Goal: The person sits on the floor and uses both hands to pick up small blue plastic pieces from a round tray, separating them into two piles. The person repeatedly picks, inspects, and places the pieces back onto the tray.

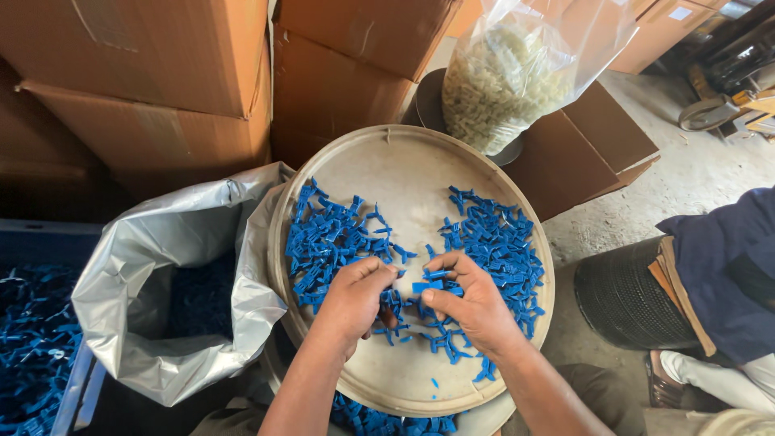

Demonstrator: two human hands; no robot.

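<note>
Head view: two hands, left hand (353,295) and right hand (468,303), each pinch blue plastic pieces (492,242) on one round tray (404,165).

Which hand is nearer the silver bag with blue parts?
Left. The left hand works on the round tray just right of the silver bag; the right hand lies farther right.

Round tray (404,161): matt beige, scuffed and stained, probably plastic. Small blue clips (492,242): moulded plastic, smooth, slight sheen. Bag liner (153,258): thin silvery-grey plastic film, crinkled, glossy. Clear bag (525,56): transparent plastic film, shiny, holding off-white plastic pieces. Cartons (161,73): brown corrugated cardboard, matt, dusty. Crate (77,387): blue hard plastic. Floor (694,169): rough grey concrete. Sleeve (726,266) of a neighbouring person: dark blue woven cloth, matt.
</note>
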